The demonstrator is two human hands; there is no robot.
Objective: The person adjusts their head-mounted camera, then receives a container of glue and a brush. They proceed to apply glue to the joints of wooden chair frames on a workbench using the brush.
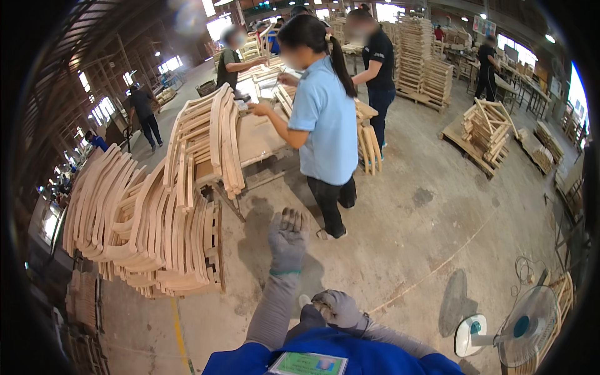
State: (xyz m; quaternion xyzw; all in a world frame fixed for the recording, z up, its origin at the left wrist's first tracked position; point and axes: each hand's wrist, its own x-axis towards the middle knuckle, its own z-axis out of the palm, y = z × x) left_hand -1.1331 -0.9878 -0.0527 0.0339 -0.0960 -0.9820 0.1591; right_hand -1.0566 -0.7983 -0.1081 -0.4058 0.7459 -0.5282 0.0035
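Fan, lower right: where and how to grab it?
Probably the white stem between base and round guard, right hand coming from picture left: the stem is narrow and exposed, while the guard spreads wide beyond it.

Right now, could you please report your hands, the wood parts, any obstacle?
Left hand open, empty. Right hand curled, grip unclear. Wood parts stacked at left, apart from hands. Co-worker in light blue ahead.

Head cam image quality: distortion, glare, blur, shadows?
Head view: fisheye bends the roof and blackens the rim; windows blow out; a hazy smear sits upper left; faces are blurred; left hand looks clear; the fan casts a shadow.
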